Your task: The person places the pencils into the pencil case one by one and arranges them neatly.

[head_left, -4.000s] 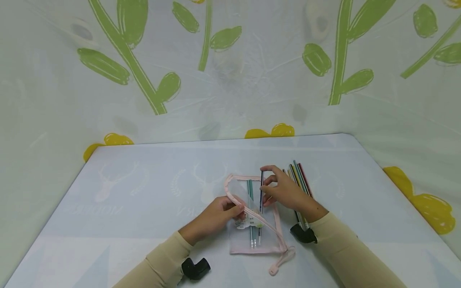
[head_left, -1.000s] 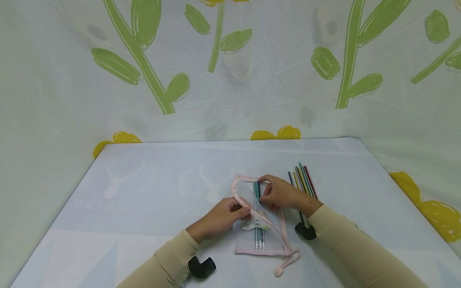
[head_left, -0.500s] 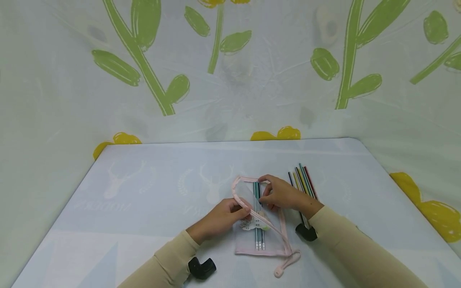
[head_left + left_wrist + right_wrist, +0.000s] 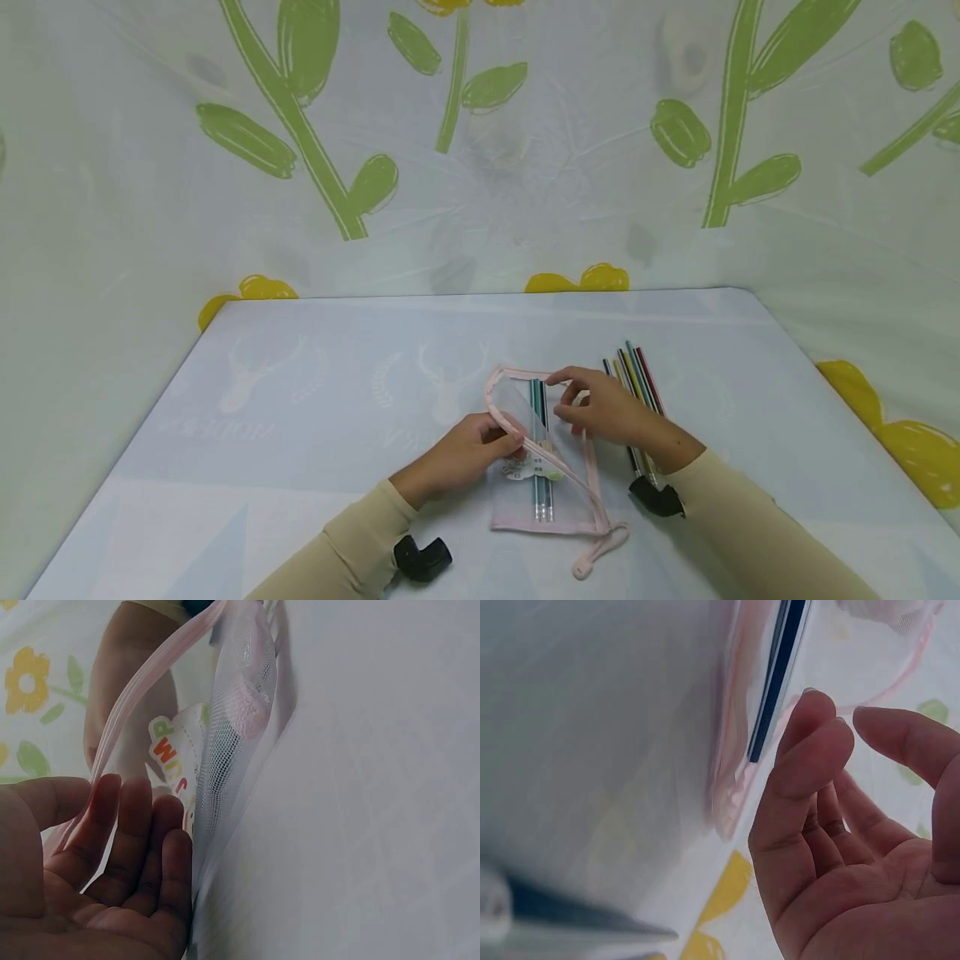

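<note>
A see-through mesh pouch [image 4: 510,507] with pink zipper edging [image 4: 493,400] lies on the table, its top open. Inside lie several pencils [image 4: 539,492], teal and dark, side by side behind a printed label [image 4: 176,757]. My left hand [image 4: 471,450] pinches the zipper edge between thumb and forefinger and holds the flap up. My right hand [image 4: 611,410] is just right of the pencil tops, its fingers loosely bent and holding nothing. In the right wrist view, a dark blue pencil end [image 4: 774,697] stands at the pouch's mouth, apart from the fingertips.
Several more pencils [image 4: 639,379], yellow, teal, red and dark, lie in a row under and beyond my right wrist. A pink strap [image 4: 600,546] hangs off the pouch's lower right corner. A curtain with leaf prints [image 4: 495,208] stands behind the table.
Since the earliest frame a dark pencil has gone down into the pouch beside the teal ones. My right hand has let go of it and drawn back right. My left hand still holds the edge.
</note>
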Demonstrator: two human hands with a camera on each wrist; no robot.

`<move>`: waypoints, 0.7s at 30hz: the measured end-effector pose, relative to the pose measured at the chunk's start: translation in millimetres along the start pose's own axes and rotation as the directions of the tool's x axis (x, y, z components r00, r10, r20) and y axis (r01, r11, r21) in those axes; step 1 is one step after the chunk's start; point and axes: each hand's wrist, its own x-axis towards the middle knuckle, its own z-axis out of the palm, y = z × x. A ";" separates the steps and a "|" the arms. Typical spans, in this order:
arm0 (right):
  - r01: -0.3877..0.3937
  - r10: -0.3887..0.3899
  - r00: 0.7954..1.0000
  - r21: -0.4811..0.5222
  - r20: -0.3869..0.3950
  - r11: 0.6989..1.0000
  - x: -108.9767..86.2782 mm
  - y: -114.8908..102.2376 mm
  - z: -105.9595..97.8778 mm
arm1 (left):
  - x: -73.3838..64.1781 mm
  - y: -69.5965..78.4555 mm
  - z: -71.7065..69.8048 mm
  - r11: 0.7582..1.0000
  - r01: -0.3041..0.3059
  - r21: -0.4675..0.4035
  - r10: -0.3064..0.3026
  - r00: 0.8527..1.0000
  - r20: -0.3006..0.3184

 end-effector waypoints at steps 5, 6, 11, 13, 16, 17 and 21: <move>-0.005 0.004 0.998 -0.033 -0.056 0.999 -6.9 1.4 -5.8 | -0.1 0.8 0.2 1.000 0.002 0.002 -0.002 1.000 -0.002; -0.005 0.003 0.998 -0.038 -0.066 0.999 -7.8 2.0 -6.8 | -0.3 1.1 0.0 1.000 0.003 0.004 -0.003 1.000 -0.002; -0.015 0.011 0.995 -0.042 -0.101 0.999 -12.7 7.3 -11.9 | -0.1 1.0 -0.1 1.000 0.003 0.013 -0.003 1.000 0.002; -0.020 0.014 0.993 -0.051 -0.119 0.999 -14.7 8.9 -14.4 | 0.3 0.7 -0.2 1.000 -0.003 0.012 0.003 1.000 0.006; -0.023 0.013 0.989 -0.066 -0.150 0.998 -17.4 10.5 -18.0 | 0.7 0.0 -0.3 1.000 -0.014 0.011 0.014 1.000 0.010; -0.019 0.007 0.988 -0.072 -0.156 0.997 -18.0 10.9 -19.3 | 0.8 0.0 -0.4 1.000 -0.017 0.011 0.017 1.000 0.010; -0.023 0.002 0.984 -0.114 -0.180 0.993 -21.0 12.1 -25.5 | 1.5 0.5 -0.7 1.000 -0.020 0.017 0.020 1.000 0.012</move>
